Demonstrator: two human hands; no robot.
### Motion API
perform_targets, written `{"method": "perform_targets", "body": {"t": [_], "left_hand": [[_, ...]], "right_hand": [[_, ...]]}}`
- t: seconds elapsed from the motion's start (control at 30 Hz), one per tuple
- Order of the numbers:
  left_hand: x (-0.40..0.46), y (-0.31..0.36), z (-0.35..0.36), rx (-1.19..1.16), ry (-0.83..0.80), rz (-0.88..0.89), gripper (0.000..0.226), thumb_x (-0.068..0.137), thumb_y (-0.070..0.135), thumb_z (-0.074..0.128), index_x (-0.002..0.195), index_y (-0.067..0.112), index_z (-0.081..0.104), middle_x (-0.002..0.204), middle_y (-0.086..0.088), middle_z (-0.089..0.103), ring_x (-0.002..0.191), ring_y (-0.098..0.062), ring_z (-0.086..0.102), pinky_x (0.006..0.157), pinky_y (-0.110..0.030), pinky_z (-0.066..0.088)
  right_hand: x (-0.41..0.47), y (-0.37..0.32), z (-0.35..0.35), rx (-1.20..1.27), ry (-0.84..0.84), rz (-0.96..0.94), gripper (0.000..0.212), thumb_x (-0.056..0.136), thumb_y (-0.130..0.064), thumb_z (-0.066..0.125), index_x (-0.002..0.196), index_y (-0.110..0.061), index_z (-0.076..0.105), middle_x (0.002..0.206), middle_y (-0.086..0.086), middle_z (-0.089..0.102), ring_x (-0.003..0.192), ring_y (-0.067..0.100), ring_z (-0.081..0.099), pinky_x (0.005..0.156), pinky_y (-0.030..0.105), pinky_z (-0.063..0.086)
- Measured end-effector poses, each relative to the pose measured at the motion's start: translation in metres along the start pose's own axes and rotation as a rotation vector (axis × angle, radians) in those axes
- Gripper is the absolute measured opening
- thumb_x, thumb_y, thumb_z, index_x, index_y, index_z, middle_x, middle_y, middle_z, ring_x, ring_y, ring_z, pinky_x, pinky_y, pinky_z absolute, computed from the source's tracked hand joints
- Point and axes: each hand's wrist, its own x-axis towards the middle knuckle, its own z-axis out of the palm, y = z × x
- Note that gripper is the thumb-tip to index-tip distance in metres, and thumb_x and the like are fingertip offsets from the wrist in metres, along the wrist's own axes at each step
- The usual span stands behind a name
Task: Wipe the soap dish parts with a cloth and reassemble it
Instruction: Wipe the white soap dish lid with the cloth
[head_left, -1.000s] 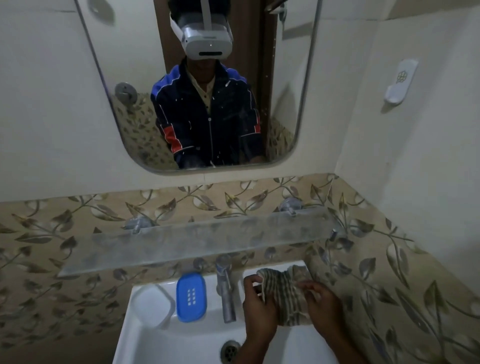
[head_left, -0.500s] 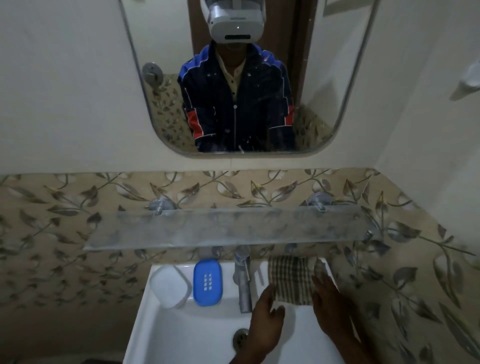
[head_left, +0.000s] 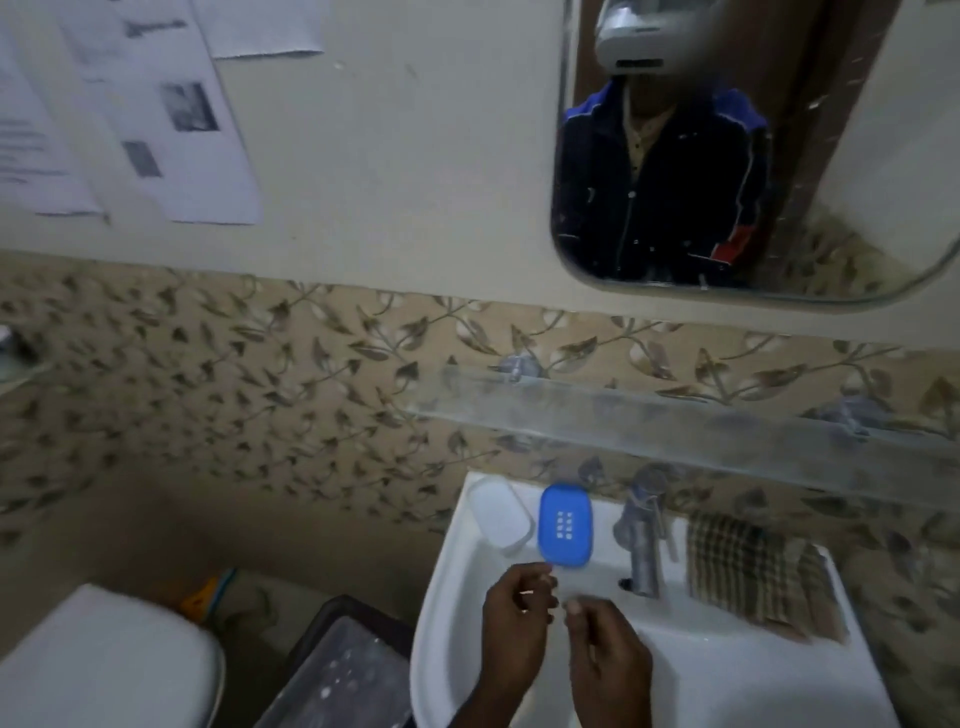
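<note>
While both hands hover empty, the blue tray (head_left: 565, 524) lies just beyond the left hand (head_left: 517, 618).

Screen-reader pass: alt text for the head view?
Both hands, left and right, hover empty over a white sink; blue soap dish insert and white base sit apart on its rim, checked cloth right of the tap.

both hands are hovering over the white sink (head_left: 457, 613), the left hand (head_left: 517, 618) and right hand (head_left: 608, 649) side by side with fingers loosely curled, holding nothing. the blue soap tray (head_left: 565, 525) and its white base (head_left: 500, 512) are lying on the rim, the checked cloth (head_left: 748, 577) lying right of the tap (head_left: 641, 540).
</note>
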Motion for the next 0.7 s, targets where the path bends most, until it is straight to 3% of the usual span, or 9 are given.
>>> {"method": "perform_targets", "body": {"t": [0.13, 0.23, 0.3, 0.37, 0.47, 0.6, 0.7], "left_hand": [[0.024, -0.009, -0.035, 0.021, 0.108, -0.012, 0.017, 0.096, 0.008, 0.059, 0.105, 0.017, 0.070, 0.103, -0.007, 0.075, 0.094, -0.023, 0.072, 0.087, -0.042, 0.058], [0.040, -0.017, -0.048, -0.006, 0.160, -0.057, 0.022, 0.097, 0.009, 0.058, 0.116, 0.011, 0.068, 0.114, -0.009, 0.071, 0.106, -0.024, 0.068, 0.099, -0.046, 0.053], [0.048, -0.022, -0.053, -0.035, 0.172, -0.095, 0.025, 0.098, 0.014, 0.058, 0.121, 0.013, 0.066, 0.119, -0.008, 0.070, 0.111, -0.023, 0.065, 0.103, -0.046, 0.051], [0.053, -0.027, -0.058, -0.053, 0.174, -0.112, 0.028, 0.098, 0.018, 0.059, 0.125, 0.014, 0.065, 0.123, -0.006, 0.068, 0.114, -0.020, 0.064, 0.105, -0.044, 0.050], [0.058, -0.031, -0.063, -0.082, 0.170, -0.119, 0.031, 0.098, 0.021, 0.060, 0.127, 0.014, 0.064, 0.125, -0.005, 0.068, 0.114, -0.018, 0.064, 0.103, -0.042, 0.051], [0.064, -0.034, -0.063, -0.078, 0.167, -0.136, 0.035, 0.097, 0.021, 0.061, 0.131, 0.010, 0.062, 0.129, -0.007, 0.066, 0.117, -0.019, 0.063, 0.106, -0.043, 0.050], [0.068, -0.032, -0.061, -0.066, 0.168, -0.147, 0.039, 0.097, 0.021, 0.061, 0.134, 0.009, 0.059, 0.132, -0.006, 0.065, 0.119, -0.019, 0.062, 0.106, -0.043, 0.049]], "right_hand": [[0.028, 0.005, 0.065, 0.220, -0.172, 0.515, 0.013, 0.091, -0.023, 0.066, 0.079, -0.021, 0.069, 0.070, -0.004, 0.073, 0.067, 0.012, 0.070, 0.072, 0.036, 0.059], [0.047, 0.021, 0.102, 0.240, -0.191, 0.774, 0.020, 0.089, -0.028, 0.066, 0.078, -0.012, 0.072, 0.073, 0.002, 0.073, 0.072, 0.019, 0.069, 0.077, 0.037, 0.057], [0.057, 0.033, 0.118, 0.328, -0.199, 0.902, 0.024, 0.087, -0.029, 0.068, 0.071, -0.010, 0.066, 0.073, 0.005, 0.069, 0.068, 0.020, 0.065, 0.070, 0.036, 0.056], [0.065, 0.042, 0.128, 0.398, -0.206, 0.947, 0.022, 0.085, -0.027, 0.069, 0.071, -0.011, 0.061, 0.072, 0.007, 0.063, 0.059, 0.017, 0.060, 0.055, 0.029, 0.052], [0.073, 0.051, 0.138, 0.438, -0.205, 0.984, 0.024, 0.082, -0.029, 0.073, 0.074, -0.011, 0.058, 0.071, 0.006, 0.059, 0.054, 0.014, 0.056, 0.051, 0.025, 0.050], [0.074, 0.056, 0.147, 0.480, -0.227, 0.999, 0.023, 0.083, -0.029, 0.072, 0.071, -0.013, 0.060, 0.083, 0.013, 0.063, 0.063, 0.017, 0.060, 0.072, 0.036, 0.057], [0.072, 0.056, 0.149, 0.524, -0.232, 0.995, 0.020, 0.087, -0.027, 0.069, 0.074, -0.014, 0.061, 0.107, 0.023, 0.070, 0.096, 0.034, 0.070, 0.082, 0.036, 0.057]]}}
